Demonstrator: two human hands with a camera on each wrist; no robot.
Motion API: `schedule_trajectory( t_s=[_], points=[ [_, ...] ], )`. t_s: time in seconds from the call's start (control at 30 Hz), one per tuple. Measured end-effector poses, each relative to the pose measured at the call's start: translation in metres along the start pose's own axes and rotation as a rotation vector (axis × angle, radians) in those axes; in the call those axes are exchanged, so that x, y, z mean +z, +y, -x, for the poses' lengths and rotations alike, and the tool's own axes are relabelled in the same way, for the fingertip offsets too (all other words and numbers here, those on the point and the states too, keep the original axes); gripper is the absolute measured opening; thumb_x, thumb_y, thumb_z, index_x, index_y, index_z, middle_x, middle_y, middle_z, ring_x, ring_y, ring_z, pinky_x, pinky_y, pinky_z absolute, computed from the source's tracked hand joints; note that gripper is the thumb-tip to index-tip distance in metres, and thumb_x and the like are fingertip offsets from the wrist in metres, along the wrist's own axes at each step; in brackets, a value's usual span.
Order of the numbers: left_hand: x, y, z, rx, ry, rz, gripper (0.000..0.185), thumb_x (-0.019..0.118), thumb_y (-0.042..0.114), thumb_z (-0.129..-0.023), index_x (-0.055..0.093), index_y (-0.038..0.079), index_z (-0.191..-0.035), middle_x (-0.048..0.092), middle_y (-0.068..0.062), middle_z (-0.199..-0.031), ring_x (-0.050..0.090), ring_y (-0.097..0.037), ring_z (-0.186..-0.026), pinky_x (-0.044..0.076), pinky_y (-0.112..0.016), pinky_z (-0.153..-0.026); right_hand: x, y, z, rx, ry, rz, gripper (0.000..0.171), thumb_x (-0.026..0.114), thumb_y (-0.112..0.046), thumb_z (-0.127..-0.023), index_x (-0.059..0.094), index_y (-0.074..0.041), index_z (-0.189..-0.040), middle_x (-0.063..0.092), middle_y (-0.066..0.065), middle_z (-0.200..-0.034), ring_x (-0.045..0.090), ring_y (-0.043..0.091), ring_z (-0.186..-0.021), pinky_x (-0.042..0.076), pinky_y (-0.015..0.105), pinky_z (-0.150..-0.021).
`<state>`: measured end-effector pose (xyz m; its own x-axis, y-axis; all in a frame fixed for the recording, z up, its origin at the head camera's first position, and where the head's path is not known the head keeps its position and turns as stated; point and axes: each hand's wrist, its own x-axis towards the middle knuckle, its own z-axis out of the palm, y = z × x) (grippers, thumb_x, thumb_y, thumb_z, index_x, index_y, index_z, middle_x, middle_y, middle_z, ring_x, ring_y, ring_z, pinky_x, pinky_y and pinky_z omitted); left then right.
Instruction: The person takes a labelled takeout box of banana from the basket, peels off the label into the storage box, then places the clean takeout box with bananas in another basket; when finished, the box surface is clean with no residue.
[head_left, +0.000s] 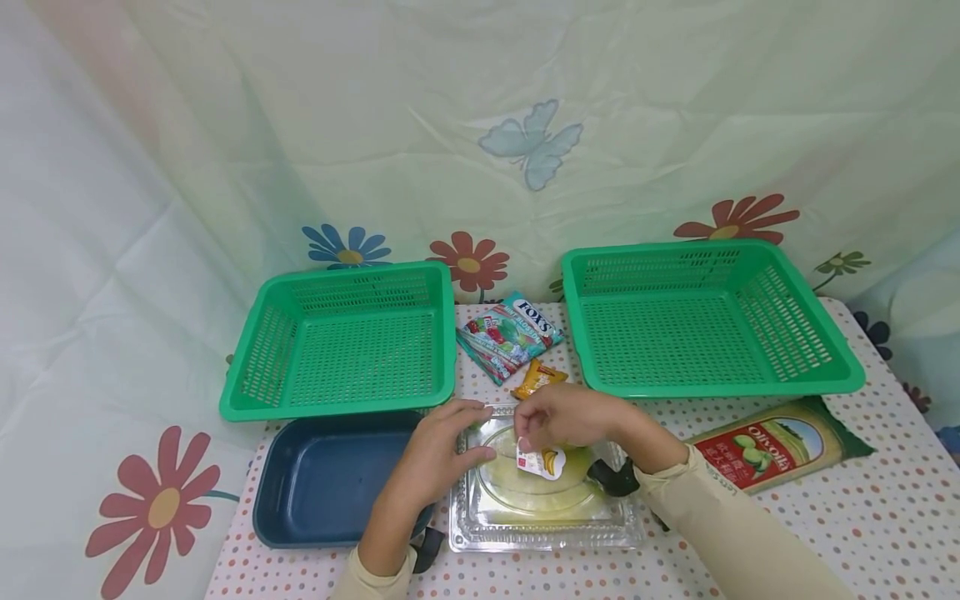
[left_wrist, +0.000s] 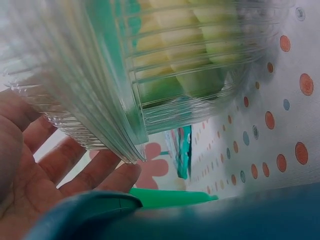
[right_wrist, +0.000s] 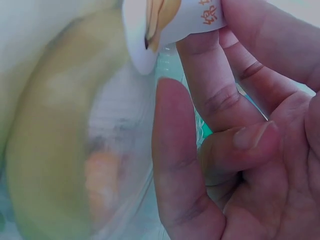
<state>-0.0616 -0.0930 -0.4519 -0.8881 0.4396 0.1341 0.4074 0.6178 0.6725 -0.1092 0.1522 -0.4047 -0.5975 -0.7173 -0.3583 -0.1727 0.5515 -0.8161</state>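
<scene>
Clear box [head_left: 545, 492]: a thin, ribbed plastic clamshell on the dotted table [head_left: 862, 533], just right of the blue tray [head_left: 322, 483]; pale yellow-green food shows through the lid.
Left hand [head_left: 438, 454]: fingers straight, resting on the clear box's left rim; the left wrist view shows the fingers [left_wrist: 95, 172] spread against the ribbed edge.
Right hand [head_left: 562, 417]: fingers curled, pinching a small white packet [head_left: 542, 462] with a banana picture, over the clear box's lid.
Handling: likely light and flexible; the lid would buckle if squeezed, so the stiffer rim corners look best to hold. The packet is soft and slight, a fingertip pinch suffices.
Room: two green baskets [head_left: 345, 342] [head_left: 705, 321] behind the clear box, sweets [head_left: 508, 335] between them, bag [head_left: 776, 450] to its right; bare table in front.
</scene>
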Motion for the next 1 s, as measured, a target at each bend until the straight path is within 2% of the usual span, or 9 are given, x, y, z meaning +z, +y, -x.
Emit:
schedule_trajectory(
  t_s=[0.37,1.0],
  points=[
    [-0.0007,0.0010,0.0004,-0.005,0.007,0.006,0.052,0.084,0.024,-0.085,0.069,0.013,-0.133,0.066,-0.003,-0.136,0.058,-0.027,-0.132,0.049,-0.045,-0.109,-0.0019,0.0023,-0.0002,-0.007,-0.025,-0.049,0.011,0.071,-0.017,-0.095,0.067,-0.011,-0.086,0.051,-0.005,-0.067,0.044,0.010,-0.060,0.037,0.024,-0.055],
    [-0.0012,0.0010,-0.0003,-0.001,0.001,0.012,0.053,0.084,0.024,-0.085,0.068,0.012,-0.134,0.066,-0.004,-0.136,0.058,-0.027,-0.132,0.050,-0.045,-0.108,-0.0046,0.0055,-0.0014,0.003,-0.026,-0.047,0.011,0.069,-0.018,-0.097,0.066,-0.012,-0.088,0.054,-0.004,-0.073,0.047,0.013,-0.065,0.039,0.026,-0.059]
  ],
)
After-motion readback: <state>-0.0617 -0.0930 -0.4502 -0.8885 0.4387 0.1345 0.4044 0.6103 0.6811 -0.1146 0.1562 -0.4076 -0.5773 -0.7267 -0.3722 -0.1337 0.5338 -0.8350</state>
